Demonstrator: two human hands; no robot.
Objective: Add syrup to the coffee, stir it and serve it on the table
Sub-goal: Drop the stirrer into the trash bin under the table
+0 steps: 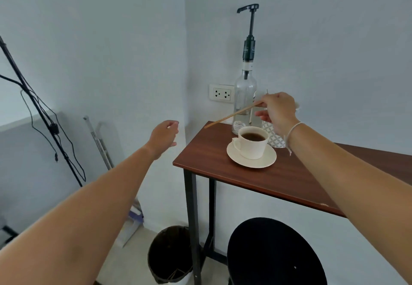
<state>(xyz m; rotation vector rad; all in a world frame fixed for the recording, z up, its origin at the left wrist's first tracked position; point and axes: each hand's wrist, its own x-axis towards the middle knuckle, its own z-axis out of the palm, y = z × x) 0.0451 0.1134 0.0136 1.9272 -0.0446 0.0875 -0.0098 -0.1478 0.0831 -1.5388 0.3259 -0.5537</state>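
A white cup point(252, 145) of dark coffee stands on a white saucer point(251, 159) near the left end of the brown table point(289, 180). Behind the cup is a clear glass syrup bottle point(244, 97) with a tall black pump, its spout pointing left. My right hand point(278, 112) hovers above and behind the cup, pinching a thin wooden stir stick point(231, 115) that slants down to the left, above the table. My left hand point(163, 138) floats off the table's left edge, fingers loosely curled, holding nothing.
A patterned holder point(275, 138) sits behind the cup, partly hidden by my right wrist. A wall socket point(221, 94) is behind the bottle. Under the table are a black bin point(170, 254) and a round black stool point(274, 255). A tripod with cables point(42, 119) stands at left.
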